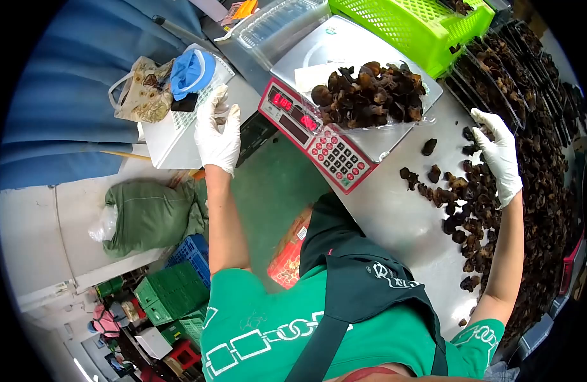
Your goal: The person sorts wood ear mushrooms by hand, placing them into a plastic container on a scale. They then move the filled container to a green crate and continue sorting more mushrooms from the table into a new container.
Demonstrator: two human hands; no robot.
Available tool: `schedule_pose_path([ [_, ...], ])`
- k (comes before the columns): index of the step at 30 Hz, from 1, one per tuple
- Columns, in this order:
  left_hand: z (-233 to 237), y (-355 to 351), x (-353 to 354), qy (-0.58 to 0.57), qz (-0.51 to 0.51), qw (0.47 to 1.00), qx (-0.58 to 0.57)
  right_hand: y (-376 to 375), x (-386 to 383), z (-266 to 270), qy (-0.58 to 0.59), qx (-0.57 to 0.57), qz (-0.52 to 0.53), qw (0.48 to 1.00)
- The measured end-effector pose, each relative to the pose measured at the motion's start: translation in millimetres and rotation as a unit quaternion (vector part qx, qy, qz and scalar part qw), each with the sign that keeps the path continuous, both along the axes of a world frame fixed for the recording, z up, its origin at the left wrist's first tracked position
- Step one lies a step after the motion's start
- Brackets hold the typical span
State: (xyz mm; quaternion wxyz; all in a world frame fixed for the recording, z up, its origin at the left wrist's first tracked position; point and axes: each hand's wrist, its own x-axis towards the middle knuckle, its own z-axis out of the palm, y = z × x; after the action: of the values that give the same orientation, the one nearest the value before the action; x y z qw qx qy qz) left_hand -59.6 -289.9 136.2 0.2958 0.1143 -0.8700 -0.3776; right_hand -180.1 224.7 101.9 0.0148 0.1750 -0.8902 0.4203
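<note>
On the metal plate of a red-framed digital scale (347,162) sits a clear tray heaped with dark brown wood ear mushrooms (370,95). My left hand (218,134), in a white glove, is raised left of the scale, fingers apart and holding nothing. My right hand (499,156), also gloved, hovers over the steel table (395,223) at the right, beside loose mushrooms (475,223). Its fingers are spread and curved, with nothing between them. The scale's red digits are lit.
Behind the scale are a bright green basket (421,32) and stacked clear trays (277,28). Filled trays (497,70) stand at the upper right. A blue cap (193,71) and a bag lie at the left. A person (107,321) is far off at the lower left.
</note>
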Motion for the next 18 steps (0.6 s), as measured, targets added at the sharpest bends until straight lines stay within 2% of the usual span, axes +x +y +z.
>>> schedule_pose_path([
  [5, -22, 25, -3, -0.008, -0.024, 0.995, 0.092, -29, -12, -5, -0.065, -0.059, -0.037, 0.995],
  [7, -32, 47, -7, -0.093, -0.039, 0.984, 0.146, -50, -12, 1, -0.056, 0.001, -0.046, 0.997],
  [9, -64, 60, -9, -0.164, -0.073, 0.961, 0.210, -68, -17, -1, -0.105, 0.013, -0.022, 0.994],
  [11, -49, 91, -11, -0.211, -0.097, 0.912, 0.339, -80, -18, -7, -0.179, -0.058, -0.007, 0.982],
  [14, -47, 100, -12, -0.189, -0.087, 0.915, 0.346, -92, -16, -18, -0.226, -0.156, -0.038, 0.961],
  [17, -51, 91, -19, -0.169, -0.091, 0.934, 0.302, -95, -13, -19, -0.219, -0.154, -0.056, 0.962],
  [18, -39, 95, -23, -0.176, -0.083, 0.926, 0.322, -94, -15, -20, -0.200, -0.142, -0.057, 0.968],
])
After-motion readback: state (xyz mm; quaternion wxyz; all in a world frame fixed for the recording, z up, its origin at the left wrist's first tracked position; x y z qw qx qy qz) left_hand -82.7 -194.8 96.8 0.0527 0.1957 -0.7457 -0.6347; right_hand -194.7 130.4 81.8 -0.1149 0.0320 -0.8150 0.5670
